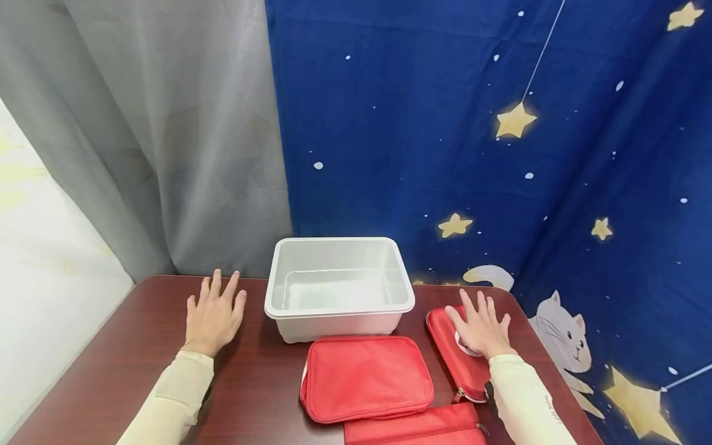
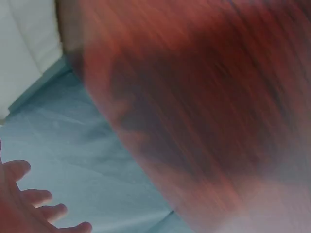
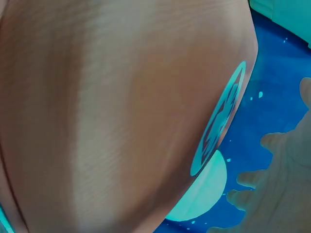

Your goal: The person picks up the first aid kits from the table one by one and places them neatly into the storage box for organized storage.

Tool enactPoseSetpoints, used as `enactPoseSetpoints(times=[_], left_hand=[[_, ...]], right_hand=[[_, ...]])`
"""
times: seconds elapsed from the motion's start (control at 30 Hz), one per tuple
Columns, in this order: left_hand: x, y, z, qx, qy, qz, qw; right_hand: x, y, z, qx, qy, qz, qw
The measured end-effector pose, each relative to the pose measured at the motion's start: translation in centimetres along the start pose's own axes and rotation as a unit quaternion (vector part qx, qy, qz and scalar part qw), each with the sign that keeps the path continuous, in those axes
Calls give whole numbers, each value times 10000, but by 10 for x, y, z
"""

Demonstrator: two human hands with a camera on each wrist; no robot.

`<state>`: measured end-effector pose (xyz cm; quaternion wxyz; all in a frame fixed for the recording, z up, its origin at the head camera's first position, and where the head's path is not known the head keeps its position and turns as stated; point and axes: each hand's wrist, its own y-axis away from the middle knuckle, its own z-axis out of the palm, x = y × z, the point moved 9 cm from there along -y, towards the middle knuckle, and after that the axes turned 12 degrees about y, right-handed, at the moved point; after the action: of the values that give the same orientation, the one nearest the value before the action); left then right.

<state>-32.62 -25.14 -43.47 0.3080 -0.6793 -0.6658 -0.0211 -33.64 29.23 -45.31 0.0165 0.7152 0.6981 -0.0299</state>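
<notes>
My left hand (image 1: pixel 214 318) is over the left part of the table, palm down with fingers spread and nothing held. In the left wrist view its fingers (image 2: pixel 36 196) show at the lower left, with its shadow on the wood. My right hand (image 1: pixel 483 327) is spread above a red zippered case (image 1: pixel 453 352) at the right, overlapping its round white logo. That case fills much of the right wrist view, with the right fingers (image 3: pixel 252 178) apart along the right side. A red pouch (image 1: pixel 369 377) lies in the middle, partly over another red pouch (image 1: pixel 417 428) at the front.
A white plastic bin (image 1: pixel 339 324) stands at the back middle of the dark red wooden table (image 1: pixel 256 395). Behind the table hang a grey curtain (image 1: pixel 217 154) and a blue curtain (image 1: pixel 389 123) with stars and a cat.
</notes>
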Motion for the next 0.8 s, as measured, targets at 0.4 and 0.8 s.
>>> enactPoseSetpoints(times=[0.4,0.8], left_hand=[[39,-8,-6,109,1016,163,9946],[61,-6,-1,-634,1834,116,9809]], right_hand=[[15,3,10,-549,-308,174,9979],[21,4,14,-867,-414,276,9950]])
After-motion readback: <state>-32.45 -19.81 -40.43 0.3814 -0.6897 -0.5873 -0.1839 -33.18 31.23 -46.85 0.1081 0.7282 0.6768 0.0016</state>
